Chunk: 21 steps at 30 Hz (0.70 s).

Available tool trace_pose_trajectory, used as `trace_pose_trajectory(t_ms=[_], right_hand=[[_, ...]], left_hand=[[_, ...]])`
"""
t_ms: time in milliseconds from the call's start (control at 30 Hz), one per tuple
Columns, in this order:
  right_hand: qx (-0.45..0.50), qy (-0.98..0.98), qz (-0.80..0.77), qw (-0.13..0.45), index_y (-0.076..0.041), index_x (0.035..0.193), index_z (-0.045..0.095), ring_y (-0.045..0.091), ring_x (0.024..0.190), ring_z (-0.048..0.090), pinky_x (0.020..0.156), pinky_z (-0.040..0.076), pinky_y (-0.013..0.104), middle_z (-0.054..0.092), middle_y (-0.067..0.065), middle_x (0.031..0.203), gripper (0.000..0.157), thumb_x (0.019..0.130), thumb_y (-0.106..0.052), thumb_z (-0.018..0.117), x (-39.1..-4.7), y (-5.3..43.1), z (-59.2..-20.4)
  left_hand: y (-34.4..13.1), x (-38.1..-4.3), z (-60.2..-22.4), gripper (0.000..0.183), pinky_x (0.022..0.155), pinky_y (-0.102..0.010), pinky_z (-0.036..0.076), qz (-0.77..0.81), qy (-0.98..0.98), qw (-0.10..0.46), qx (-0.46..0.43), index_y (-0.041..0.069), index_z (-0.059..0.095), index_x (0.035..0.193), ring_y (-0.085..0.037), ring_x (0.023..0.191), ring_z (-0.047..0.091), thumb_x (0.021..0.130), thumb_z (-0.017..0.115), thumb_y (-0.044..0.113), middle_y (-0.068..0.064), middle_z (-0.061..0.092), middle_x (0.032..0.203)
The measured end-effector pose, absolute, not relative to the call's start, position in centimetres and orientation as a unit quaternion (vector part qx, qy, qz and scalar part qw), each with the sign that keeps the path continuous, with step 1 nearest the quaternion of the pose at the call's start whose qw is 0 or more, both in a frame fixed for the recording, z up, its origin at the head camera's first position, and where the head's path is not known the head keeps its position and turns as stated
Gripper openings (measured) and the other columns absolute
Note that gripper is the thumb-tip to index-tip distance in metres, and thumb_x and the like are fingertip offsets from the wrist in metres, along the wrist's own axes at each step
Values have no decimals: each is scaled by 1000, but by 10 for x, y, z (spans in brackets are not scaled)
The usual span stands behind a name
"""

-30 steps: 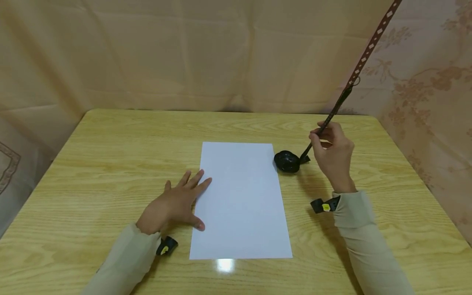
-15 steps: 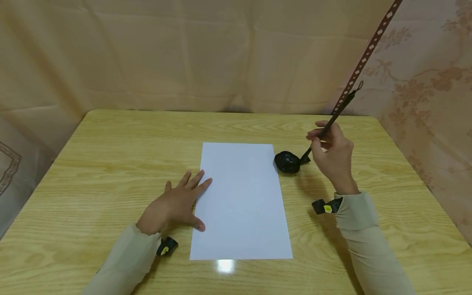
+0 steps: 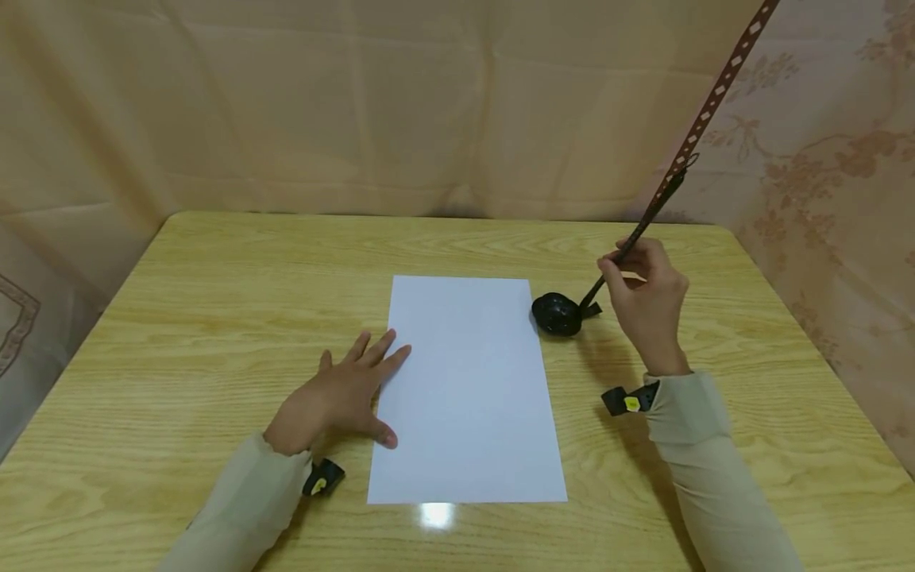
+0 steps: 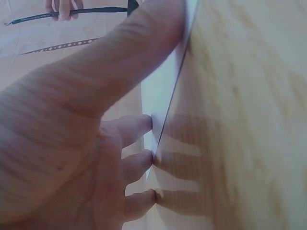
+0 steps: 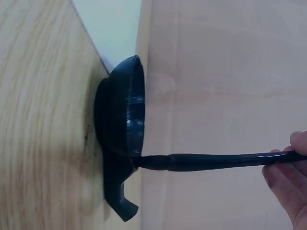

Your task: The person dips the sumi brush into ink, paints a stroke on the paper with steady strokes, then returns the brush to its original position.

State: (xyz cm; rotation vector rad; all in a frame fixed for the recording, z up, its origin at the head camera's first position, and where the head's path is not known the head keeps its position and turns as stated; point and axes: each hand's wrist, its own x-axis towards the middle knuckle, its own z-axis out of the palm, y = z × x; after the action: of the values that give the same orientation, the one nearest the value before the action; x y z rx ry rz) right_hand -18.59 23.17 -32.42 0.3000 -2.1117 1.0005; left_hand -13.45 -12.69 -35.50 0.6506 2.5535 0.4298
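The right hand [image 3: 646,298] is pinching a slanting black brush [image 3: 642,229], its tip meeting the rim of a black dish [image 3: 557,314], which is sitting on the desk [image 3: 214,318] beside white paper [image 3: 472,389]. The left hand [image 3: 343,393], fingers spread, is resting across the paper's left edge.

Pinches dark brush [image 3: 654,210] in right hand [image 3: 649,302] at black dish [image 3: 557,314]; rests spread left hand [image 3: 339,396] on white paper [image 3: 475,389], left side.

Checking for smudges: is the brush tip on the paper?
No, the brush has its tip at the black dish, on the side away from the white paper.
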Motion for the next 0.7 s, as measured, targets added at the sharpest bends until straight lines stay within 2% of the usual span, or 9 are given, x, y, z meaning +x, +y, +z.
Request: trace_pose_trajectory(t_ms=[200, 467, 700], right_hand=[[111, -832, 395, 374, 9, 104, 61, -22, 78, 55, 65, 44, 1, 70, 23, 90, 23, 84, 0, 69, -186, 232, -325], [137, -834, 398, 357, 9, 109, 61, -19, 80, 58, 69, 46, 3, 70, 22, 90, 22, 88, 4, 56, -186, 232, -323], [129, -832, 410, 352, 7, 112, 61, -17, 80, 59, 69, 46, 3, 71, 20, 90, 25, 88, 5, 52, -183, 230, -321]], left_hand=[[-127, -135, -356, 118, 98, -80, 8, 154, 930, 234, 237, 16, 16, 154, -43, 146, -2, 62, 83, 49, -12, 2, 161], [-127, -135, -355, 118, 98, -80, 7, 155, 930, 235, 236, 17, 16, 154, -42, 146, -2, 62, 83, 49, -11, 1, 161], [-128, -135, -355, 118, 99, -80, 6, 162, 928, 237, 236, 17, 16, 154, -42, 146, -3, 62, 83, 48, -11, 1, 161]])
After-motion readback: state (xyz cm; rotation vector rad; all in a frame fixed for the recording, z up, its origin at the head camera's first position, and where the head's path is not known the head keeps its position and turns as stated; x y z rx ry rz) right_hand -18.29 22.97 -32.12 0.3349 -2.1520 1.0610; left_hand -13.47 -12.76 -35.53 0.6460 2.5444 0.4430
